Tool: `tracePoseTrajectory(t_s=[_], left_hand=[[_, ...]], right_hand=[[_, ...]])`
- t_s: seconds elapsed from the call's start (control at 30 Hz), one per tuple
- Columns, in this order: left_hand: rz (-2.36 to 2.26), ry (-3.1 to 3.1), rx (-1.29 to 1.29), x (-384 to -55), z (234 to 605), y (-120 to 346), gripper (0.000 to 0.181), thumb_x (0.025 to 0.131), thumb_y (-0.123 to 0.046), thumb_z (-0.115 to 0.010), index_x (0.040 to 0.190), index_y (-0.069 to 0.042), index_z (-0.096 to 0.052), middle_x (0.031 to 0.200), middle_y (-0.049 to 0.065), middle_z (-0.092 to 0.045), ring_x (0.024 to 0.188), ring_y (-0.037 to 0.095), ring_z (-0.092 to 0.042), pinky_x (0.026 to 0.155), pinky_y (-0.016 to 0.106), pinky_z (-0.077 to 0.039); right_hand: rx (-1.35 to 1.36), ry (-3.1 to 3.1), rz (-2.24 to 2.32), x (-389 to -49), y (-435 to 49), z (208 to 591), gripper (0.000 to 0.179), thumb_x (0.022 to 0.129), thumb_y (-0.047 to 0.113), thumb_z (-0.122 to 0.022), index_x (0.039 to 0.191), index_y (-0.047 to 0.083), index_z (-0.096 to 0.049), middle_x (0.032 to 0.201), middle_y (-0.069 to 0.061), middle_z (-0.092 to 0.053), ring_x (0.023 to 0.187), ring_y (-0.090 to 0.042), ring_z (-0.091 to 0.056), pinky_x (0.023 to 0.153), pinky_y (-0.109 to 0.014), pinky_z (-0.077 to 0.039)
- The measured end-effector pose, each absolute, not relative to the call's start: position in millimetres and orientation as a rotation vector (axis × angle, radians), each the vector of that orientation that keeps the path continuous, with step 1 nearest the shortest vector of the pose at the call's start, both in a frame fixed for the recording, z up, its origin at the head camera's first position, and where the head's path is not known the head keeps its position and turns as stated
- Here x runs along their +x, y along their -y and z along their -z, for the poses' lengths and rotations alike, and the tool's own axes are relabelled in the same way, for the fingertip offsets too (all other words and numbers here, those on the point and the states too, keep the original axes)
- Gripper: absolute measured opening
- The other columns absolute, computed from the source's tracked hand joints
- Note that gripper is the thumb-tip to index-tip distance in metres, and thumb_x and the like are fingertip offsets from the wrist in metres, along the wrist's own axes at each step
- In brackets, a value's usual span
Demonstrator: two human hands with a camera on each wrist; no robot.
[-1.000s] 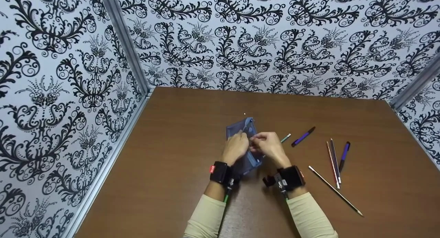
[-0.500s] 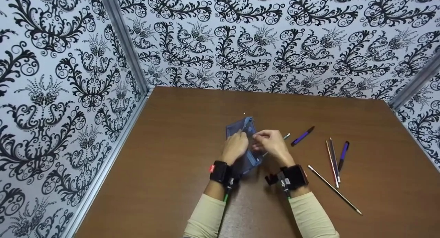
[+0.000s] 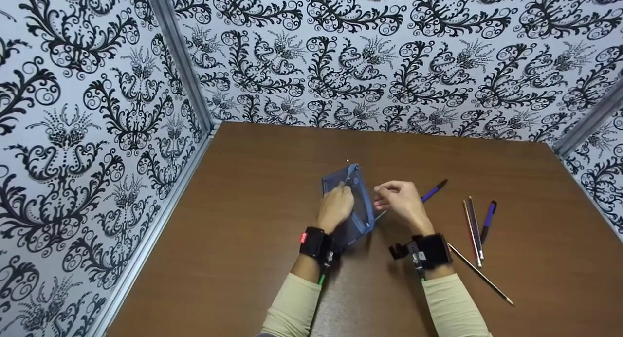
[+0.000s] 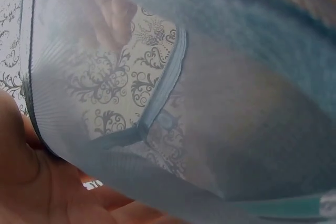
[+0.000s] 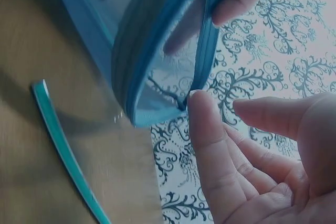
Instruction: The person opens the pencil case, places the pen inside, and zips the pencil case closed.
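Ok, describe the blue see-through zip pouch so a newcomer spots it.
Find the brown table; look near its middle. There a left hand grips the blue see-through zip pouch. Unlike nearby purple-and-black pens and slim pencils, it is a bag.

Brown table [image 3: 243,205], black-scrolled white walls [image 3: 340,59]

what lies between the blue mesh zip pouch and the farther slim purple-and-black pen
In the head view, the person's right hand and, partly covered by it, a slim teal pencil, which the right wrist view shows more clearly.
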State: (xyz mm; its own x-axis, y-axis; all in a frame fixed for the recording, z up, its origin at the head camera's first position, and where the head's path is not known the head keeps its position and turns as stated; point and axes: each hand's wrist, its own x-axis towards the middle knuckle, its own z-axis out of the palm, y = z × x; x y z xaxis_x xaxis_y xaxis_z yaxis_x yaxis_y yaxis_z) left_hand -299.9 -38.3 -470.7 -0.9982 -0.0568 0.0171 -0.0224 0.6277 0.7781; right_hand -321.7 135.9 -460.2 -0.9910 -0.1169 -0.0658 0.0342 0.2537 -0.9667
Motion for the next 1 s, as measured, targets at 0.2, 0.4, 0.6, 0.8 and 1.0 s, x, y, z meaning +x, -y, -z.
tracePoseTrajectory(t_s=[0.2,0.4,0.6,0.8,1.0], left_hand=[[1.330,2.797,0.067,-300.2,470.9,38.0,0.054,0.103,-0.024,-0.024,0.132,0.002,-0.061,0.149,0.011,-0.049,0.133,0.037,-0.050,0.109,0.051,-0.040],[1.351,2.778,0.077,-299.7,471.1,37.3,0.052,0.103,-0.023,-0.026,0.137,0.001,-0.057,0.149,0.012,-0.049,0.133,0.038,-0.049,0.110,0.052,-0.039],[1.370,2.750,0.062,-299.9,471.3,38.1,0.052,0.102,-0.023,-0.027,0.133,0.003,-0.059,0.148,0.013,-0.050,0.132,0.039,-0.049,0.109,0.053,-0.039],[1.109,2.785,-0.147,-298.6,472.8,40.0,0.043,0.100,-0.012,-0.029,0.108,0.009,-0.066,0.139,0.023,-0.056,0.121,0.041,-0.058,0.102,0.050,-0.046],[1.062,2.783,-0.191,-299.2,473.1,38.8,0.039,0.100,-0.009,-0.029,0.102,0.008,-0.065,0.135,0.026,-0.058,0.117,0.043,-0.060,0.101,0.050,-0.047]], right_hand=[[-0.070,-2.431,1.819,-323.1,-148.4,461.5,0.026,0.096,0.008,-0.059,0.108,-0.015,-0.065,0.084,-0.020,-0.072,0.062,-0.015,-0.071,0.072,-0.042,-0.061],[-0.008,-2.457,1.779,-324.4,-158.9,465.3,0.028,0.096,0.008,-0.059,0.110,-0.016,-0.064,0.083,-0.017,-0.072,0.063,-0.016,-0.071,0.074,-0.043,-0.060],[0.057,-2.454,1.749,-327.3,-166.3,471.5,0.030,0.096,0.005,-0.058,0.112,-0.019,-0.060,0.082,-0.018,-0.071,0.062,-0.015,-0.070,0.068,-0.034,-0.061],[0.098,-2.495,1.628,-330.7,-175.2,476.6,0.030,0.097,0.009,-0.060,0.113,-0.016,-0.062,0.100,-0.028,-0.070,0.065,-0.014,-0.071,0.066,-0.030,-0.061],[0.108,-2.508,1.576,-331.2,-183.6,475.6,0.028,0.096,0.009,-0.059,0.111,-0.014,-0.063,0.104,-0.029,-0.070,0.066,-0.014,-0.071,0.065,-0.029,-0.060]])
